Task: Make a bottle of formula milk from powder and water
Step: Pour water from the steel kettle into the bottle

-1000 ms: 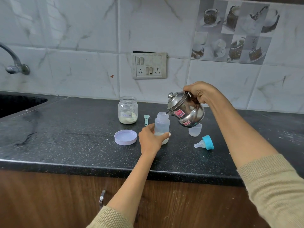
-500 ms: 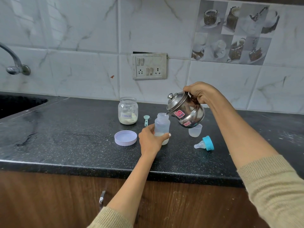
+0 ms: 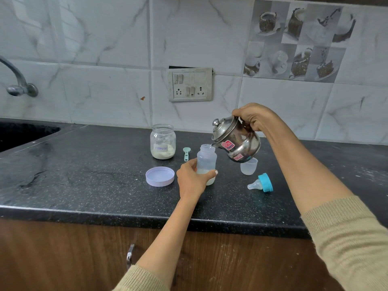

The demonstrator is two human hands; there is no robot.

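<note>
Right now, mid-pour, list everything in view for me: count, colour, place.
Clear plastic baby bottle: 1, translucent, cloudy liquid at bottom, counter centre.
Steel kettle: 1, silver, red stickers, tilted, spout at bottle mouth.
Glass formula jar: 1, clear, pale powder, behind bottle, open.
Round lilac lid: 1, left of bottle.
Teal scoop: 1, beside jar.
Clear cap: 1, under kettle.
Teal-ringed teat: 1, lying right.
Black counter: 1.
Tap: 1, far left.
Switchboard: 1, wall.
Left hand: grips bottle.
Right hand: holds kettle handle.

Upright open bottle (image 3: 206,159) on counter, pale liquid at bottom; steel kettle (image 3: 237,141) tilted, spout at its mouth
</note>
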